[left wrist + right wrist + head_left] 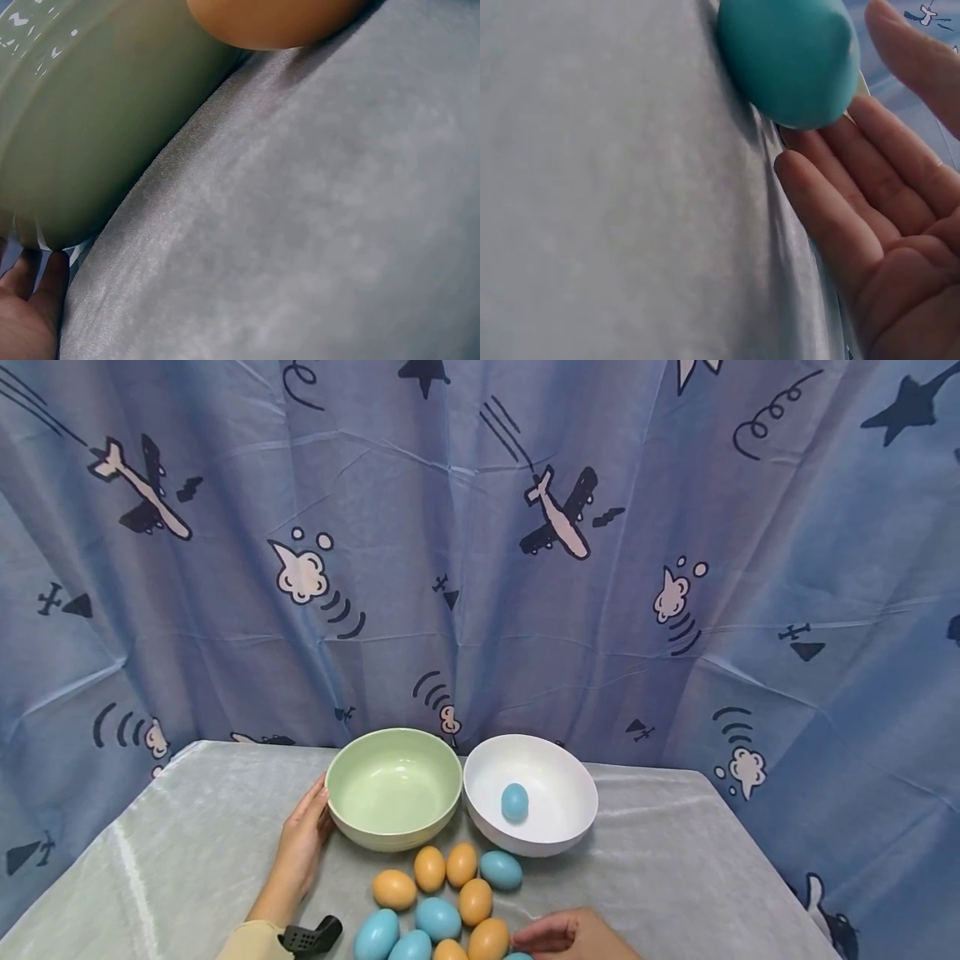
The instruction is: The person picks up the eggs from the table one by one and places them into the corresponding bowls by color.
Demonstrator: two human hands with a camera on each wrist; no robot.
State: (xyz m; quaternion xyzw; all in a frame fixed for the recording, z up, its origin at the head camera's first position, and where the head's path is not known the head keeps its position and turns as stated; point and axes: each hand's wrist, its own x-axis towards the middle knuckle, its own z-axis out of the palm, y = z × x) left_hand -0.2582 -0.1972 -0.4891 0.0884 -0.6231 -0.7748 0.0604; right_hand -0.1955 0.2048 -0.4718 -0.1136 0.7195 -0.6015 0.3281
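Observation:
My left hand point(302, 839) rests against the left side of a light green bowl point(393, 789). In the left wrist view its fingertips point(52, 274) touch the bowl's outer wall low down. My right hand point(573, 935) is at the bottom edge of the head view, beside an orange egg point(489, 938) and a partly cut-off blue egg. The right wrist view shows a blue egg point(791, 60) close to the fingertips, with the thumb apart from it. To the right of the green bowl, a white bowl point(570, 810) holds one blue egg point(514, 802).
Several orange eggs point(430, 869) and several blue eggs point(438, 918) lie loose on the grey cloth-covered table point(187, 852) in front of the bowls. A blue patterned curtain point(390, 635) hangs behind the table. A dark wrist strap point(311, 937) sits on the left forearm.

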